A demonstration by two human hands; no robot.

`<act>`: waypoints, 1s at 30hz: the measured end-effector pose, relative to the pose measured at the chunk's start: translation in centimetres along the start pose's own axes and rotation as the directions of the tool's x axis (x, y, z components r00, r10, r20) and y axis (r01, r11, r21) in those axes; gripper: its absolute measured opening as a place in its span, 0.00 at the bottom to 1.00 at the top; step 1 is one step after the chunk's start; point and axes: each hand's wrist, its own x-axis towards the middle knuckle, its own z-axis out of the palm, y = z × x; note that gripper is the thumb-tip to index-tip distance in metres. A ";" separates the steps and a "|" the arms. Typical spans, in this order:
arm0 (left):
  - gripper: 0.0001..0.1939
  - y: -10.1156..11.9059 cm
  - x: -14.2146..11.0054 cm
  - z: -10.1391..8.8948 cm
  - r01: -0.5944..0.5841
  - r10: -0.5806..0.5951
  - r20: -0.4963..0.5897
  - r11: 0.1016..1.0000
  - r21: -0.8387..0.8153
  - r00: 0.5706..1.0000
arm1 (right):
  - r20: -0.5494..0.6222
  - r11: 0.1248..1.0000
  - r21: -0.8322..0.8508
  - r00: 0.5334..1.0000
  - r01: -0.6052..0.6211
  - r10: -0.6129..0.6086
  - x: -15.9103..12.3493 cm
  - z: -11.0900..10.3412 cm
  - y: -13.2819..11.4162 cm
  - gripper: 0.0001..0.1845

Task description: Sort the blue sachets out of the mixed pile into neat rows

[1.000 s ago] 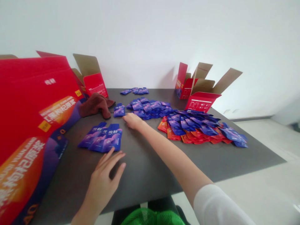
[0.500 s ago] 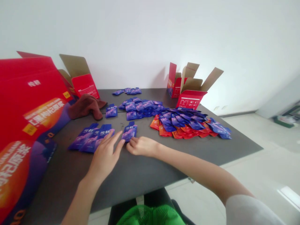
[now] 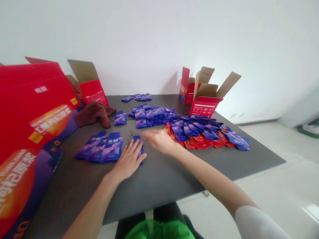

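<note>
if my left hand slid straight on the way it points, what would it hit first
Likely the right hand, close ahead. Its height above the table is unclear; if the left hand slipped beneath, the pile of blue pouches would come next.

The pouch lying under the person's left hand (image 3: 129, 158) is a small, flat blue packet (image 3: 141, 152), face uncertain because the palm and spread fingers cover most of it; I can see just its top end and a strip down its right side, between the fingers and thumb. It rests on the grey table, neck end pointing away from the person. Just to its left, three matching pouches (image 3: 99, 147) lie fanned in an overlapping row, the rightmost on top, blue shading to purple, with white characters, round pale-purple shapes and narrower necks also pointing away.
</note>
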 end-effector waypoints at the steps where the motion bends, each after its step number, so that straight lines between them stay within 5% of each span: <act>1: 0.32 0.1 0.0 0.0 0.009 -0.009 -0.003 1.000 0.001 1.000 | -0.004 0.995 -0.001 0.995 -0.096 0.096 1.5 -0.1 1.4 0.16; 5: 0.30 0.3 0.1 0.2 0.024 -0.023 -0.028 1.000 0.016 0.999 | 0.161 0.987 -0.075 0.975 -0.141 0.151 7.6 2.1 5.6 0.21; 10: 0.31 0.4 -0.1 0.2 0.043 -0.042 -0.019 0.999 0.016 0.999 | 0.275 0.971 -0.200 0.944 -0.129 0.182 11.2 6.1 6.8 0.22; 13: 0.31 0.6 0.0 0.0 0.045 -0.045 0.003 0.999 0.007 0.999 | 0.291 0.970 -0.222 0.943 -0.100 0.164 11.4 7.0 5.9 0.14; 26: 0.31 0.9 0.0 0.0 0.066 -0.066 -0.001 0.998 0.009 0.998 | 0.403 0.931 -0.310 0.914 0.194 -0.056 9.1 6.7 4.7 0.15; 30: 0.30 0.8 0.1 0.2 0.054 -0.053 -0.033 0.998 0.022 0.998 | 0.350 0.919 -0.319 0.930 0.232 -0.114 8.0 5.2 4.4 0.15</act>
